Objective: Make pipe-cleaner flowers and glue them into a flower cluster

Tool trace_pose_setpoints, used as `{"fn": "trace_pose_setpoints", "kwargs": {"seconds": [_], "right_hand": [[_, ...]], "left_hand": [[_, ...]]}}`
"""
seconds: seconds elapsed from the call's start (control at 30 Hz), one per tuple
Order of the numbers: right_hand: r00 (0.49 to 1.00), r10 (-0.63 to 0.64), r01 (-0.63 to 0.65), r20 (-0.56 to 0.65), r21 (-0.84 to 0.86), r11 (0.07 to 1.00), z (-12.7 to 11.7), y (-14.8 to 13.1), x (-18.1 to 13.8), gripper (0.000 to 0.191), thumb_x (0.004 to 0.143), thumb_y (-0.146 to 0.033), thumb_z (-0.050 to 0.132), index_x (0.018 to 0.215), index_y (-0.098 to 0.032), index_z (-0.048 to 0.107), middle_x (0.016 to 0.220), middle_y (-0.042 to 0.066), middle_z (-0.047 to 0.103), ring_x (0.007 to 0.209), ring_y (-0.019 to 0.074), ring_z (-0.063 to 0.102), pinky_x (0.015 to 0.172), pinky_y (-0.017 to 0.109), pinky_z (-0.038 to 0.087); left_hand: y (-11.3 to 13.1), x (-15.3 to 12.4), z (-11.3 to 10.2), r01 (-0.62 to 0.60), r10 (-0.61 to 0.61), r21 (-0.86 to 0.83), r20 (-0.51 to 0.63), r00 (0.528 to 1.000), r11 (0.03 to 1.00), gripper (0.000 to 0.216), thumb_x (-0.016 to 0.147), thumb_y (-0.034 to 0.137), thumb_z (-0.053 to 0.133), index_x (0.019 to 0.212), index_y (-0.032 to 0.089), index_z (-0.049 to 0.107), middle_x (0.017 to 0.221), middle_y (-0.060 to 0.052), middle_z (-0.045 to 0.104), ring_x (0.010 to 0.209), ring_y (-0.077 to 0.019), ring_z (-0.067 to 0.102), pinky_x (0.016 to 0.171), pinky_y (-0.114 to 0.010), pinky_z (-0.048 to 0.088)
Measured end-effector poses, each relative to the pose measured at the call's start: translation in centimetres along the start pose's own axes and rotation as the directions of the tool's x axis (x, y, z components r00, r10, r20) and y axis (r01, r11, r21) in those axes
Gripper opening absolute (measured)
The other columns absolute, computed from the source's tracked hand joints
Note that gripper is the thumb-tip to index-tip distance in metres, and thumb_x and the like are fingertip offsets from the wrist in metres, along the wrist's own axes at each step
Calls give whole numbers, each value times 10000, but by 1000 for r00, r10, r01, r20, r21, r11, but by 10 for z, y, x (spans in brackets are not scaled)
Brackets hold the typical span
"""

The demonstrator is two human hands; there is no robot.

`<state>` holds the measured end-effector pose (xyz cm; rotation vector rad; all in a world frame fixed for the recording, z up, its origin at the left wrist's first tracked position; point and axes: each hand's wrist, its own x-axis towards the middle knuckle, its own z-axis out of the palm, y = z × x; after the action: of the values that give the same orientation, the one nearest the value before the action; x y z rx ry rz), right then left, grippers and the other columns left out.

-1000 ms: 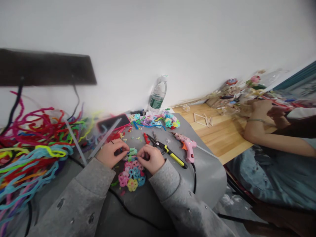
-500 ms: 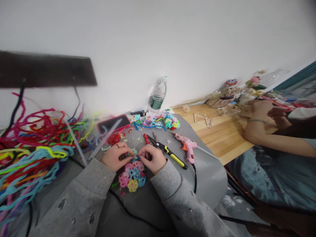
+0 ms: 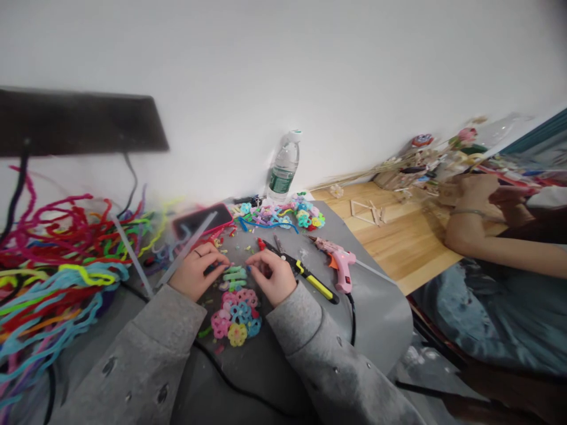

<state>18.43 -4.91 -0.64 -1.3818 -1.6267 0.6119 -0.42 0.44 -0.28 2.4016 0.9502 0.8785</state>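
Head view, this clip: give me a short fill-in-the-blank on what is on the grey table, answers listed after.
1. Both hands, the left hand and the right hand, pinch a coiled pipe cleaner whose colour is ____.
2. The glue gun lying to the right of the pliers is coloured ____.
3. The water bottle stands upright against the ____.
4. The loose pile of pipe cleaners lies on the person's ____ side.

Missing words: green; pink; wall; left

Plain white wall (image 3: 354, 71), dark wall shelf (image 3: 80, 121), grey table (image 3: 376, 307), wooden floor (image 3: 398, 236)
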Motion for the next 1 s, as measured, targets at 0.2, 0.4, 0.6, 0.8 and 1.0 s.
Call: {"fn": "trace_pose_setpoints", "kwargs": {"seconds": [0.2,0.4,0.6,0.8,1.0], "right_hand": [[999,-37,39,35,-37,999,6,4,10,139,681,-82,563,745,-172,647,649,-12,515,514,102,436,515,230,387],[999,-41,42,12,-64,997,7,6,9,167,697,-64,531,771,-163,643,628,-17,491,523,109,444,537,234,394],[999,-48,48,8,-65,997,7,6,8,169,701,-67,515,768,-159,639,629,-18,473,517,106,443,531,230,383],[998,-34,34,-53,3,999,5,6,7,166,719,-96,497,791,-152,635,636,-12,500,498,96,441,515,224,381],[984,4,5,-180,53,999,-16,-3,-5,139,774,-183,486,845,-165,604,649,-8,533,513,103,472,496,221,388]], "left_hand": [[-8,3,5,11,-12,3,86,996,1000,116,835,209,522,825,182,635,849,-30,579,841,-165,561,769,-285,449],[-11,2,8,30,-28,-10,151,988,1000,130,850,207,503,830,183,629,872,-36,573,878,-174,551,799,-300,432],[-9,3,6,24,-18,-49,134,991,999,147,847,215,503,813,183,642,866,-39,582,880,-175,554,805,-302,437],[-10,5,5,10,0,-73,138,990,997,160,839,199,510,827,183,670,782,-23,556,770,-148,554,717,-264,449],[-15,2,0,51,-49,-73,36,998,996,205,845,205,485,910,189,678,822,-33,570,754,-149,559,672,-262,438]]}}
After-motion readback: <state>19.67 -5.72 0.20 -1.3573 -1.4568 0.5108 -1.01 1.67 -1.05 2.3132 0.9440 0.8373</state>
